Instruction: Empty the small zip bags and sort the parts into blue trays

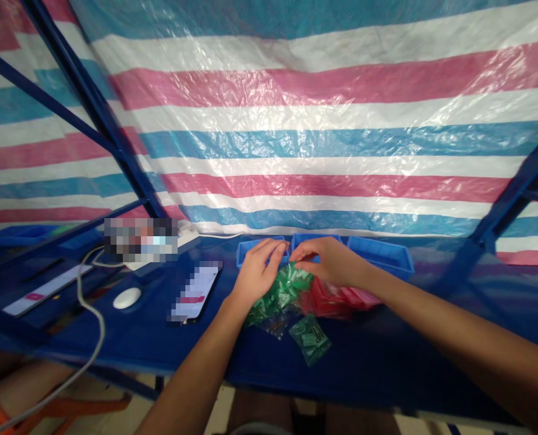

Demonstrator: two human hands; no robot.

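Just behind a heap of green plastic bags (275,300), both my hands are close together. My left hand (260,269) has its fingers bent and pressed together; whatever may be between them is hidden. With thumb and fingers in a pinch, my right hand (329,260) is at the top of a green plastic bag (298,275). Red plastic bags (329,300) are piled under and beside my right wrist. Nearer to me, a single see-through green bag (311,339) with small parts inside lies flat on the blue table (368,356).
Behind my hands stand a left blue bin (246,252), a middle blue bin (316,237) and a right blue bin (380,254). To the left are a phone (200,290), a white mouse-shaped object (127,298) and a white cable (100,326). Blue metal posts (110,136) frame a striped sheet.
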